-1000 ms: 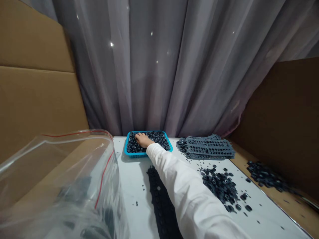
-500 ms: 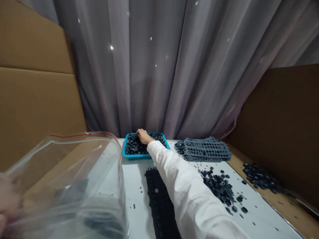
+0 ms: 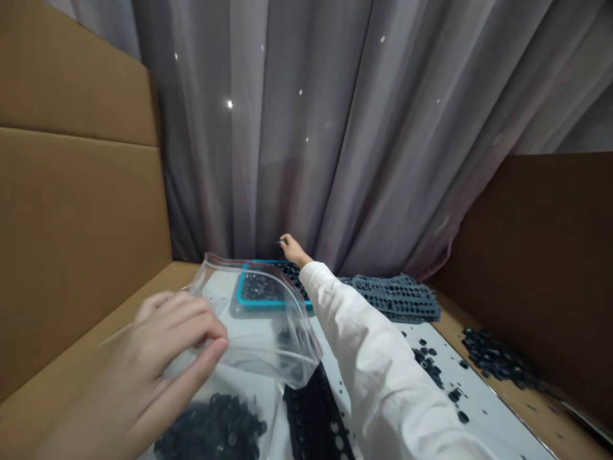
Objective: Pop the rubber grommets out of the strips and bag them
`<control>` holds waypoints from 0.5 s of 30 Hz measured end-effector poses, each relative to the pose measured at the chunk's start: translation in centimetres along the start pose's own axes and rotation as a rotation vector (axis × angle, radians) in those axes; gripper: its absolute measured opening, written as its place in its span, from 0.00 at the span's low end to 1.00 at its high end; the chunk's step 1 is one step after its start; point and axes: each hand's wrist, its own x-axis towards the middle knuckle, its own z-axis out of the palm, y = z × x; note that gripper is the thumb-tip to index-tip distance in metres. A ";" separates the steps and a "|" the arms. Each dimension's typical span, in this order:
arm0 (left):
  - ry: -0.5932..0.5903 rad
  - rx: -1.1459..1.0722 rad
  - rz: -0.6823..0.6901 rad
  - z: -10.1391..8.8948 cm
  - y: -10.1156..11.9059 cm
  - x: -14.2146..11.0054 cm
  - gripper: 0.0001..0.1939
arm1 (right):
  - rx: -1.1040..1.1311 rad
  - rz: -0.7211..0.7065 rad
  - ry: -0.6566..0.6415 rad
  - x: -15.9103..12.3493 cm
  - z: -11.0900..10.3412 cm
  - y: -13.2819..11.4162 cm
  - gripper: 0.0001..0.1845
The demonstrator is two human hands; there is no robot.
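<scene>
My left hand [image 3: 179,348] pinches the rim of a clear zip bag [image 3: 268,350] at the near left. The bag's mouth gapes toward the back, and many small black parts [image 3: 215,428] lie in its bottom. Farther off, my right hand [image 3: 292,248] is raised just above a blue basket [image 3: 274,302] full of small black pieces [image 3: 261,285]. Its fingers are closed around a few black pieces [image 3: 280,243]. Part of the basket shows through the bag's plastic. My white right sleeve hides some of the table.
Dark perforated strips [image 3: 397,297] are stacked at the back right. A black strip [image 3: 313,415] lies in front of me, partly under the bag. Loose black pieces [image 3: 427,364] scatter right, with another heap [image 3: 498,358] by the cardboard wall [image 3: 536,255]. A grey curtain [image 3: 306,160] hangs behind.
My left hand has brought the bag rightward, its mouth now near the basket. My right hand has lifted out of the basket with black pieces in its fingers.
</scene>
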 end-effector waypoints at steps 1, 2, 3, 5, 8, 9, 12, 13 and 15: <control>-0.079 -0.020 0.000 0.4 -0.1 0.4 0.11 | 0.051 0.019 0.010 0.0 -0.5 -0.4 0.18; -0.152 -0.042 -0.004 1.0 -0.3 0.9 0.11 | 0.105 0.036 0.018 0.1 -1.0 -0.9 0.18; -0.199 -0.060 -0.020 1.7 -0.5 1.4 0.11 | 0.161 0.051 0.024 0.0 -1.6 -1.5 0.17; -0.225 -0.089 -0.046 3.2 -1.0 2.4 0.12 | 0.275 0.074 0.020 -0.2 -3.0 -3.1 0.13; -0.231 -0.107 -0.060 5.3 -1.7 3.6 0.12 | 0.434 0.085 -0.034 -1.2 -5.3 -5.9 0.07; -0.228 -0.109 -0.064 5.9 -1.9 3.8 0.12 | 0.480 0.083 -0.065 -1.8 -6.0 -6.9 0.07; -0.204 -0.106 -0.071 6.7 -2.3 4.0 0.12 | 0.578 0.080 -0.173 -4.4 -7.7 -9.6 0.06; -0.194 -0.101 -0.074 6.8 -2.3 4.0 0.12 | 0.601 0.084 -0.208 -5.5 -8.0 -10.3 0.06; -0.172 -0.094 -0.066 6.6 -2.2 3.9 0.12 | 0.668 0.107 -0.305 -7.8 -8.3 -11.5 0.04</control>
